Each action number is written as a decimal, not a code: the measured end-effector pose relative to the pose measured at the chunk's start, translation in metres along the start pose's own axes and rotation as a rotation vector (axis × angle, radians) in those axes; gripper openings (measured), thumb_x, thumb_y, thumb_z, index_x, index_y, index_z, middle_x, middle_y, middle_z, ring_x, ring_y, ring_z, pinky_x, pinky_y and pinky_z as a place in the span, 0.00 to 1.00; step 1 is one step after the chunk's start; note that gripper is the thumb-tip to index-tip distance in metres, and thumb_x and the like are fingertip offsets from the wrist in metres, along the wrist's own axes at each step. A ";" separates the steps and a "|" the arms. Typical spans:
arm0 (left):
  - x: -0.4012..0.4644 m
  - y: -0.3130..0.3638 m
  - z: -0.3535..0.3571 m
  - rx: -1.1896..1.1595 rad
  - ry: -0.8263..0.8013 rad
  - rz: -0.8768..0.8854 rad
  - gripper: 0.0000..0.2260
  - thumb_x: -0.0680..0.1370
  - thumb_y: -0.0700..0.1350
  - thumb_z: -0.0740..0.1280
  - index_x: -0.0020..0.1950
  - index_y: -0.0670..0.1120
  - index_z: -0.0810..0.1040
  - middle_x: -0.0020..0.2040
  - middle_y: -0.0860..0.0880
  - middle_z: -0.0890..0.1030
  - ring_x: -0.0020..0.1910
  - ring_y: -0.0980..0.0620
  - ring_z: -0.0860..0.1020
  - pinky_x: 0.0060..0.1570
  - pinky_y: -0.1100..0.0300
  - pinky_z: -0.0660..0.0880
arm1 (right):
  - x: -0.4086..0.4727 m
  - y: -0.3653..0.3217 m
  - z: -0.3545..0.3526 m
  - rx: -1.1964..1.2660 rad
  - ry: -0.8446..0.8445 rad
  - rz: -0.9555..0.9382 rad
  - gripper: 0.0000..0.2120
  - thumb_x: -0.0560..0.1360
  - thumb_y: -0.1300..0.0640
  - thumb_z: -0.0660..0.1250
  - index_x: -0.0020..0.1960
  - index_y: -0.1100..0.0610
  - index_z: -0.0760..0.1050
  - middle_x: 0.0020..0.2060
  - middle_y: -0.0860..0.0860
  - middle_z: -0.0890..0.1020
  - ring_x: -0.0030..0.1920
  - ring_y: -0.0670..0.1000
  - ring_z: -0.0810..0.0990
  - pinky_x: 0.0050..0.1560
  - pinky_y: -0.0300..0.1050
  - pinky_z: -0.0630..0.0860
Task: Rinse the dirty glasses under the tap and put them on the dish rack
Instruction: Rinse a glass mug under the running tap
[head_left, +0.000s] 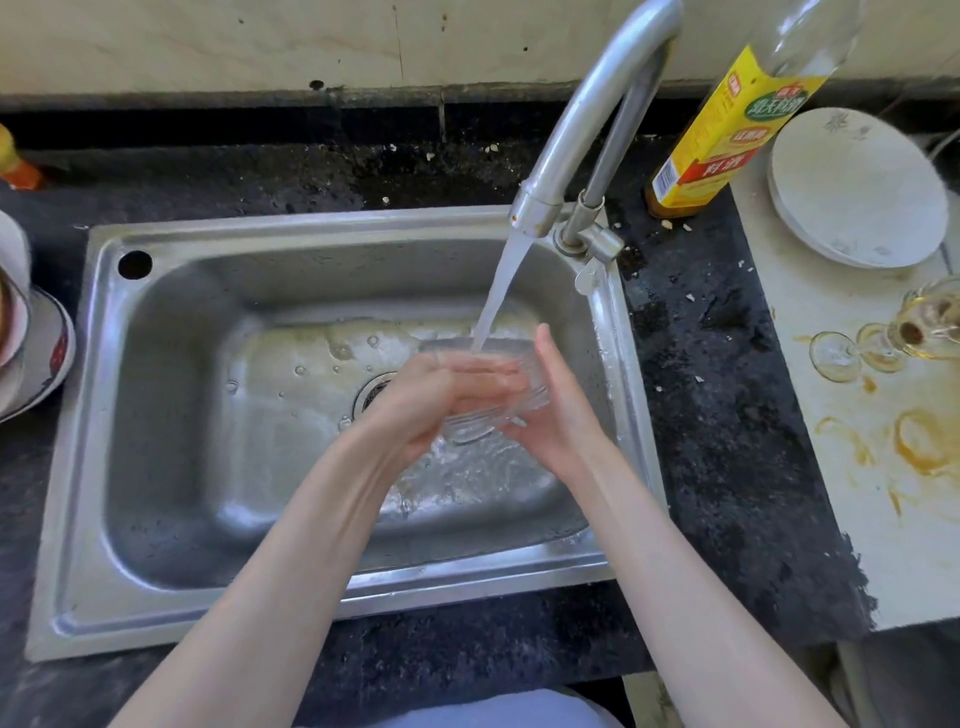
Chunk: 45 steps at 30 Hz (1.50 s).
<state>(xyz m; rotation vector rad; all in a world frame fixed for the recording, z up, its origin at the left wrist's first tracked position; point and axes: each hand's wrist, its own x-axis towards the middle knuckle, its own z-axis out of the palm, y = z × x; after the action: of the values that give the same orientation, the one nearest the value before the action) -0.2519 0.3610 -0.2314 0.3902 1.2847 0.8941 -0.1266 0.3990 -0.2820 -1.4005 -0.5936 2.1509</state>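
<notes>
A clear glass (524, 395) lies tilted between my hands over the steel sink (171, 322), right under the stream of water from the tap (587, 119). My left hand (436, 400) has its fingers inside or against the glass. My right hand (550, 410) cups the glass from below and from the right, thumb pointing up. Several dirty stemmed glasses (883, 343) lie on the stained white board (841, 467) at the right. No dish rack is in view.
A yellow-labelled bottle (722, 135) stands behind the sink beside the tap. A white plate (857, 187) rests on the board at the back right. Stacked bowls and plates (31, 353) sit on the dark counter at the left edge.
</notes>
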 end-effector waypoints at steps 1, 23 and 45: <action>0.002 -0.001 0.000 0.054 0.052 0.019 0.11 0.66 0.34 0.73 0.49 0.39 0.83 0.46 0.41 0.84 0.46 0.46 0.83 0.47 0.59 0.79 | 0.001 0.002 0.002 0.014 0.026 0.010 0.46 0.60 0.30 0.70 0.64 0.64 0.73 0.56 0.60 0.75 0.52 0.57 0.75 0.45 0.45 0.68; 0.009 0.003 -0.005 -0.609 -0.123 -0.231 0.16 0.70 0.39 0.64 0.53 0.32 0.79 0.54 0.34 0.80 0.52 0.40 0.81 0.55 0.51 0.77 | -0.003 0.000 -0.014 0.121 -0.099 -0.266 0.09 0.71 0.57 0.66 0.51 0.55 0.75 0.48 0.57 0.77 0.44 0.52 0.77 0.39 0.42 0.73; 0.006 0.000 0.002 -0.323 -0.269 0.002 0.16 0.72 0.37 0.64 0.60 0.35 0.76 0.56 0.39 0.81 0.57 0.44 0.79 0.59 0.52 0.75 | -0.004 -0.018 -0.021 0.129 -0.197 -0.095 0.16 0.77 0.54 0.60 0.64 0.48 0.70 0.47 0.52 0.81 0.44 0.49 0.79 0.44 0.43 0.74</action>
<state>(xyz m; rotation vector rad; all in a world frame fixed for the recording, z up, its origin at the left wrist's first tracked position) -0.2501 0.3656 -0.2349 0.2456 0.8764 0.9950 -0.1025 0.4120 -0.2763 -1.0796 -0.5698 2.2238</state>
